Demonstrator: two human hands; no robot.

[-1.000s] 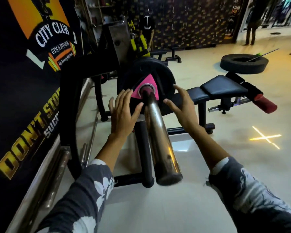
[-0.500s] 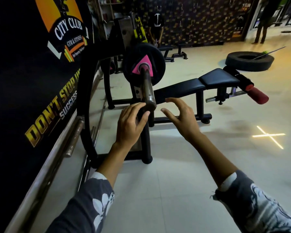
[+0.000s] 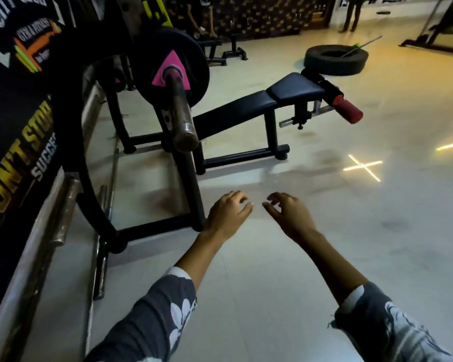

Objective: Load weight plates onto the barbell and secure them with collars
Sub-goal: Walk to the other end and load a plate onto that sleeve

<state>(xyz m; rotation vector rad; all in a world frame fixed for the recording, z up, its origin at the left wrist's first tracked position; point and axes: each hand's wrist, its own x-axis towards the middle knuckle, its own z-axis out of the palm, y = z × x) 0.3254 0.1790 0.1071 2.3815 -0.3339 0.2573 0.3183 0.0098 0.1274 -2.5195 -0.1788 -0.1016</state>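
One plate on, both hands free
Black round weight plate with pink triangular hub (image 3: 152,52) sits far up the worn steel barbell sleeve (image 3: 181,118) — leaving room, I judge, for a collar; my left hand (image 3: 226,215) and right hand (image 3: 289,216) hover low, fingers loosely curled, holding nothing.

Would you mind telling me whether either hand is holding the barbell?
No, the left hand and right hand hang empty, well clear of the barbell.

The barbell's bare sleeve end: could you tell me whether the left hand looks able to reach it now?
Probably yes. The left hand is empty, fingers loosely curled, and only open air lies between it and the sleeve end, though it hangs well apart.
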